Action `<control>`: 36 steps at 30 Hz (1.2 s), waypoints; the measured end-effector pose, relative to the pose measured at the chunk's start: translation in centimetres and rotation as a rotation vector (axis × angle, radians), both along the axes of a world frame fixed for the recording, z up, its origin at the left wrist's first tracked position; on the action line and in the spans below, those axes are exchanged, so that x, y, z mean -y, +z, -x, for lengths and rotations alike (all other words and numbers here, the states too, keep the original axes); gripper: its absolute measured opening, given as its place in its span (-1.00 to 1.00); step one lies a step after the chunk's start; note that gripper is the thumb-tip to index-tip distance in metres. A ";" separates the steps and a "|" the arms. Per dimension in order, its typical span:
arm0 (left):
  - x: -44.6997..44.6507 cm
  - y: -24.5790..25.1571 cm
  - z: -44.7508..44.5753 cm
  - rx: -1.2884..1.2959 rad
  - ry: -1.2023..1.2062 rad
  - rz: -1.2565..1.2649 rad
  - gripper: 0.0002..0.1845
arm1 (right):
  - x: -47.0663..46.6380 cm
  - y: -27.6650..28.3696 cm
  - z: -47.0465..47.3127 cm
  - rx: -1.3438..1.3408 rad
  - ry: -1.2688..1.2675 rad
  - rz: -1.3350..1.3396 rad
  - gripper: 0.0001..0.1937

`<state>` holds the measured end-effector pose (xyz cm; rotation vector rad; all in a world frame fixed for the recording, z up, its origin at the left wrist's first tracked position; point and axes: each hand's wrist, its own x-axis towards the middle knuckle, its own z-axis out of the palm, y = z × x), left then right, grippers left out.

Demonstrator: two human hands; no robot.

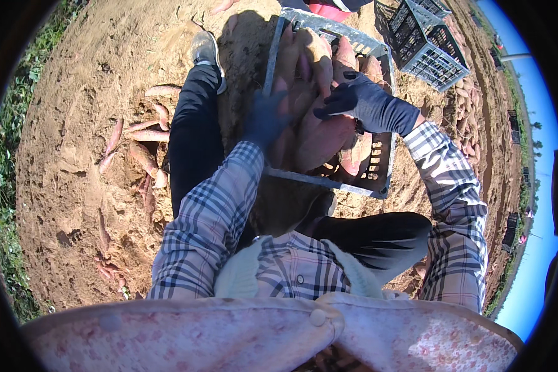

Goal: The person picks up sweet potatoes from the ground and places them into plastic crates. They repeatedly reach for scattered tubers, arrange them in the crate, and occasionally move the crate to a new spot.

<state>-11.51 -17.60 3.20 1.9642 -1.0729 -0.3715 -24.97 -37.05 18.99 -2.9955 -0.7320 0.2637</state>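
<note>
A dark plastic crate (325, 182) with slotted walls sits on the soil in front of me, holding several large reddish sweet potatoes. My left hand (266, 117), in a dark glove and blurred, reaches over the crate's left wall. A sweet potato (282, 103) lies against its fingers, but whether they grip it is unclear. Gloved in dark fabric too, my right hand (365, 102) hovers at the right side of the pile with thumb and fingers spread. Just below it is a big sweet potato (323, 139); contact between them cannot be made out.
More sweet potatoes (149, 135) lie on the soil left of my outstretched leg (196, 135). Empty-looking crates (430, 51) stand at the upper right beside a long row of sweet potatoes (467, 118). Part of another person (330, 10) shows beyond my crate.
</note>
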 end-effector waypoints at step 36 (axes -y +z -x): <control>0.4 3.2 1.7 0.532 -0.312 -0.012 -0.62 | -7.9 -11.0 8.2 0.114 -1.048 -1.121 -0.57</control>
